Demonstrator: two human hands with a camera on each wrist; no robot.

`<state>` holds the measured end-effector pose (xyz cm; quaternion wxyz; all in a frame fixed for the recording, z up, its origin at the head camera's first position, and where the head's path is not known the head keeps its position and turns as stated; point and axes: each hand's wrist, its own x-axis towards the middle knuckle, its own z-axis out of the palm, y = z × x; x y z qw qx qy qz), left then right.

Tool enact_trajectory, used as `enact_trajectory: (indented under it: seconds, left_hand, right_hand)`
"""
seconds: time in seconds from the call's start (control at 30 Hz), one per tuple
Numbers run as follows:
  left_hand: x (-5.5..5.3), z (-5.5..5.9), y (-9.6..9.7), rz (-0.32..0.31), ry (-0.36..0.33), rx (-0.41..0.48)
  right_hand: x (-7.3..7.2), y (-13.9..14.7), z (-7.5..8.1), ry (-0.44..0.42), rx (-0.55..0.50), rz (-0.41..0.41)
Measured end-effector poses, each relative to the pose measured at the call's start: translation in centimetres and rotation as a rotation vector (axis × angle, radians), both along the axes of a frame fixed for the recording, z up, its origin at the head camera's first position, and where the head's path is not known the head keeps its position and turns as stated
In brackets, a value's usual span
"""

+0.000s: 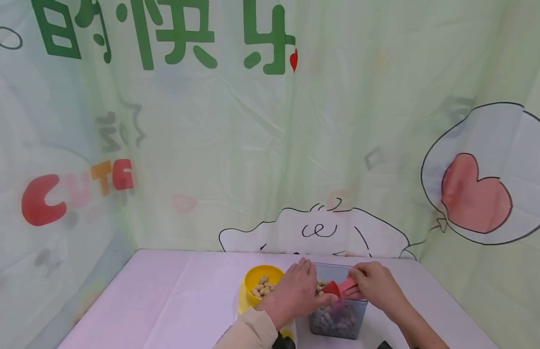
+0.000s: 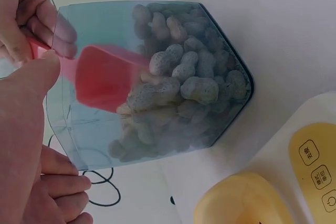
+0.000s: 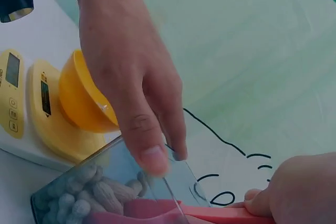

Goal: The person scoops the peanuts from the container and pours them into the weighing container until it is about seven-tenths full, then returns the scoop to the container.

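My left hand (image 1: 292,292) grips the rim of a clear bluish plastic box (image 1: 340,330), its thumb on one side and its fingers outside another. Unshelled peanuts (image 2: 197,80) fill the lower part of the box. With my right hand (image 1: 380,285) I hold the handle of a red scoop (image 2: 107,80). The scoop's bowl is inside the box, tilted down against the peanuts; whether it carries any is hidden. Left of the box, a yellow bowl (image 1: 251,279) with several peanuts (image 1: 263,287) in it sits on a yellow and white kitchen scale (image 3: 79,145), partly behind my left hand.
A pale tablecloth (image 1: 165,300) covers the table. Behind it hangs a printed curtain (image 1: 322,145) with drawings and lettering. A thin dark cord (image 2: 107,203) shows past the box in the left wrist view.
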<state>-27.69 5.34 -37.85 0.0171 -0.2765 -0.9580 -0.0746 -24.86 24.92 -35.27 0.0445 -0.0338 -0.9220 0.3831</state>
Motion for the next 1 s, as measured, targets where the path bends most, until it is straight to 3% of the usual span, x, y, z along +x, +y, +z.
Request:
enact_trajectory:
  seconds: [0.07,0.3,0.37,0.47,0.6,0.7,0.77,1.0]
  left_hand:
    - [-0.1,0.1,-0.1,0.002,-0.008,0.011]
    - [-0.1,-0.1,-0.2,-0.003,0.012,-0.004]
    - [-0.2,-0.1,-0.2,-0.001,0.014,-0.01]
    - [-0.1,-0.1,-0.1,-0.006,0.024,-0.015]
    - [-0.1,0.0,-0.1,-0.011,0.032,-0.018]
    - [-0.1,0.0,-0.1,-0.009,0.035,-0.024]
    - [-0.1,0.1,-0.1,-0.005,0.036,-0.026]
    - [-0.1,0.2,-0.1,-0.007,0.029,-0.037]
  right_hand:
    - [-0.1,-0.1,0.0,-0.003,-0.001,0.009]
    - [-0.3,1.1,-0.9,-0.052,-0.256,-0.012]
    - [-0.2,1.1,-0.9,-0.046,-0.277,-0.014]
    - [-0.2,0.7,-0.6,-0.015,-0.179,-0.02]
    - [0.1,-0.1,-0.1,0.052,0.043,-0.008]
    - [0.2,-0.3,0.0,0.048,0.077,0.015]
    - [0.1,-0.1,0.1,0.015,0.049,0.018]
    - [-0.4,0.9,-0.2,-0.089,-0.228,0.014]
